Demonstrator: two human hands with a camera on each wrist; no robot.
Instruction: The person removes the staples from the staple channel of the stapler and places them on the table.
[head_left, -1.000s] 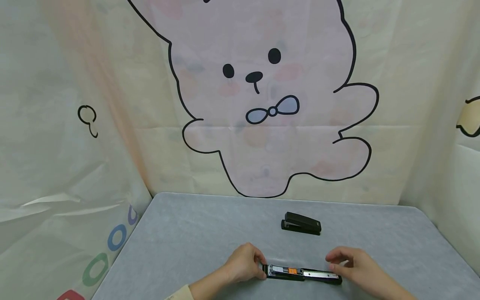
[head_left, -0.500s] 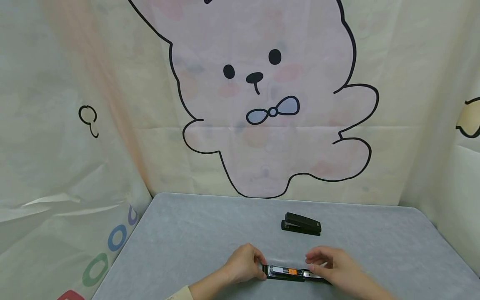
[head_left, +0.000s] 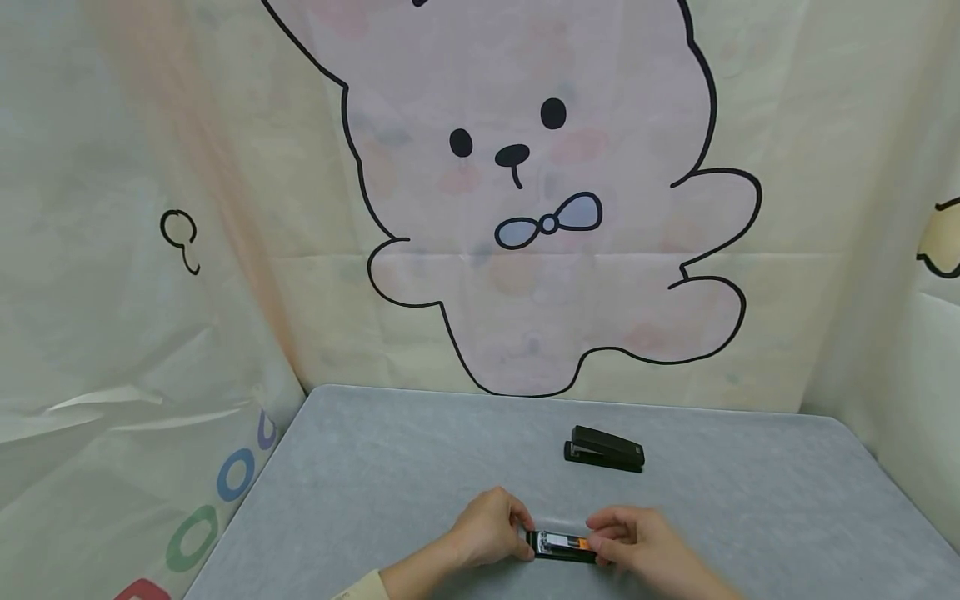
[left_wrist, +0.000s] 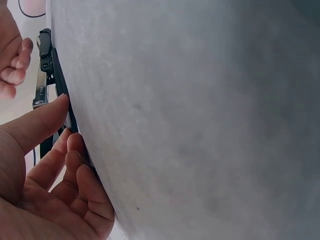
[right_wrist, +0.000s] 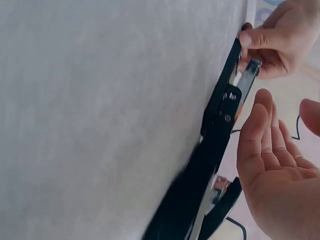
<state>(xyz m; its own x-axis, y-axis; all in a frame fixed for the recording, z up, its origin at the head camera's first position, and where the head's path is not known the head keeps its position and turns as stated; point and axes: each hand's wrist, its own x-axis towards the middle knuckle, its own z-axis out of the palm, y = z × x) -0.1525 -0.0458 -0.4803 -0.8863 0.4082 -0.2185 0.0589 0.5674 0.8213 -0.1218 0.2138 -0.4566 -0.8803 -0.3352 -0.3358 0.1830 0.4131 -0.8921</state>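
Observation:
A black stapler (head_left: 558, 546) lies folded open on the table, its orange and clear-grey inner part showing; the right half is hidden behind my right hand in the head view. My left hand (head_left: 491, 525) pinches the stapler's left end between thumb and fingers. Over the middle of it hovers my right hand (head_left: 637, 542). In the right wrist view, the right hand (right_wrist: 280, 170) has extended fingers with the thumb apart, beside the opened stapler (right_wrist: 220, 125), with nothing in its grasp. The left wrist view shows the left thumb (left_wrist: 47, 122) against the black base.
Another black stapler (head_left: 603, 450) stands closed farther back on the grey-covered table (head_left: 420, 450). Behind the table hangs a pale curtain (head_left: 510, 325) with a bear drawing. More curtain (head_left: 97, 350) borders the left side.
My right hand has moved left along the opened stapler, from its right end to its middle, covering the silver part. My left hand stays at the left end.

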